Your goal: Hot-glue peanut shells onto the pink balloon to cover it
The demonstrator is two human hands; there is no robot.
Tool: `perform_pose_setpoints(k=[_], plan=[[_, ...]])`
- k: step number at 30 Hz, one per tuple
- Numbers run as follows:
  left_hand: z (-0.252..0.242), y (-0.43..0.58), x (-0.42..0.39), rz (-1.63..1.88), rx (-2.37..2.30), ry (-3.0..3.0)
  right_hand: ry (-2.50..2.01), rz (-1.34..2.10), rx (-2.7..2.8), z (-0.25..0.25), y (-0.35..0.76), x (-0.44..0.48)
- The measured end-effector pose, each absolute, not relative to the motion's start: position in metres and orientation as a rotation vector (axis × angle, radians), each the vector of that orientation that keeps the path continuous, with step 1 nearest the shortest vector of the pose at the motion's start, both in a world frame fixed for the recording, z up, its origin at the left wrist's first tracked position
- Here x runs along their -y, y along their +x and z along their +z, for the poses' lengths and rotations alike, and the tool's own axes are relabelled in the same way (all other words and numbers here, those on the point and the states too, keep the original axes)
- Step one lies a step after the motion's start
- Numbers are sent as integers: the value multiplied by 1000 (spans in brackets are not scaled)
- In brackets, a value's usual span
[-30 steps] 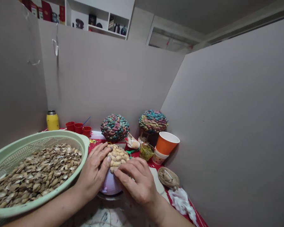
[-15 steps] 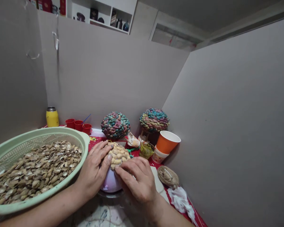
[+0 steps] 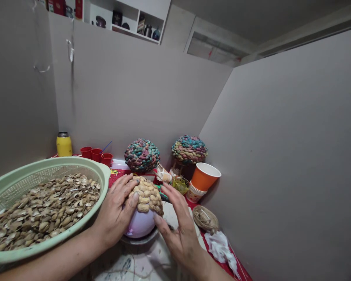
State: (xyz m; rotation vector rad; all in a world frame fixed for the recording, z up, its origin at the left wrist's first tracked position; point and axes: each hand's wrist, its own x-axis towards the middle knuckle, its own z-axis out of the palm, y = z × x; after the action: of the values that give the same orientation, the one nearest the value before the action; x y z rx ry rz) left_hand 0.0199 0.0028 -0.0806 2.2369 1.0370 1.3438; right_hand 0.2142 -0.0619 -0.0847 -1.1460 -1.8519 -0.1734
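A lilac ball [image 3: 140,224], its top covered with tan peanut shells [image 3: 146,196], rests in a dark round dish [image 3: 140,240]. My left hand [image 3: 118,207] lies on the ball's left side, its fingers over the shells and its thumb on their front; it steadies the ball. At the right side, my right hand [image 3: 179,226] is spread, with the thumb tip close to or touching the lower edge of the shells and the fingers raised beside them. Nothing shows in its grasp.
A green basket [image 3: 103,175] of shell halves fills the left. Behind stand red cups [image 3: 107,159], a yellow bottle [image 3: 64,145], two coloured shell-covered domes [image 3: 142,155] [image 3: 189,150] and an orange paper bucket [image 3: 204,178]. Twine [image 3: 205,219] and white plastic [image 3: 219,246] lie right.
My right hand has opened and moved slightly right, off the front of the ball, uncovering more shells and the lilac surface. My left hand has stayed in place.
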Motion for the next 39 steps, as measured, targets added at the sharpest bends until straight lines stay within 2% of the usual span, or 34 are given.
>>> perform_pose_setpoints(k=[13,39], plan=[[-84,7,-2,1239,-886,2369,-1264,239,1871,-103,214,41],[-86,10,-3,1299,-878,2387,-1219,266,1810,-96,210,38]])
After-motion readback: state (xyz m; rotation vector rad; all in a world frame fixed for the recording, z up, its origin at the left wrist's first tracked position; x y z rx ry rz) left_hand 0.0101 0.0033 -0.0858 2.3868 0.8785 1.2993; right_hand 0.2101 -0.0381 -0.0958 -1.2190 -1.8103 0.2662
